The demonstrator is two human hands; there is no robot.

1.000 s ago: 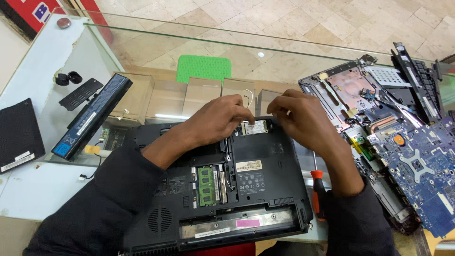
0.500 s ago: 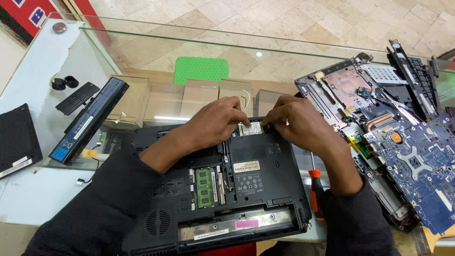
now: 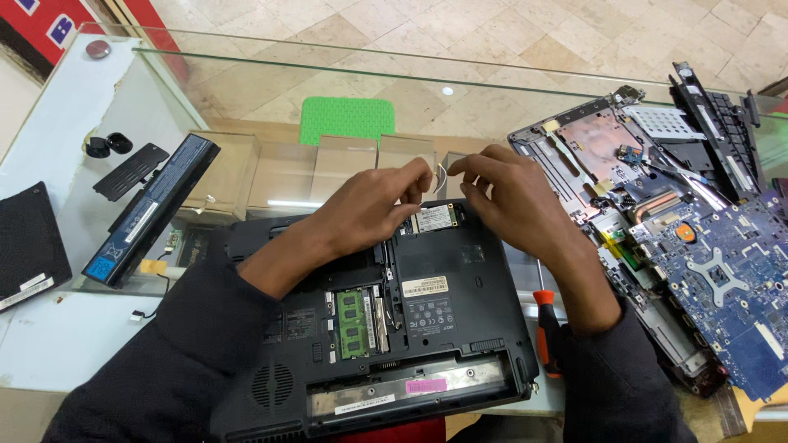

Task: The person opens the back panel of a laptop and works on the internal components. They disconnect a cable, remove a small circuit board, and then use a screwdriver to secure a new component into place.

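Note:
A black laptop (image 3: 460,328) lies upside down on the glass counter with its bottom covers off. Green memory sticks (image 3: 355,323) and a small wireless card (image 3: 435,218) show in the open bays. My left hand (image 3: 369,207) hovers over the far edge of the laptop, fingertips pinched on a thin wire (image 3: 436,174) that rises from beside the card. My right hand (image 3: 509,201) is just right of it, fingers curled close to the same wire. Whether the right fingers touch the wire I cannot tell.
A long black battery (image 3: 152,209) lies at the left, with a black cover panel (image 3: 130,171) and a flat black case (image 3: 29,246) beyond it. A dismantled laptop chassis (image 3: 624,164) and blue motherboard (image 3: 722,279) fill the right side. An orange-handled screwdriver (image 3: 547,328) lies beside the laptop.
Both hands have lifted off the wireless card bay and now hold a thin wire up above the laptop's far edge.

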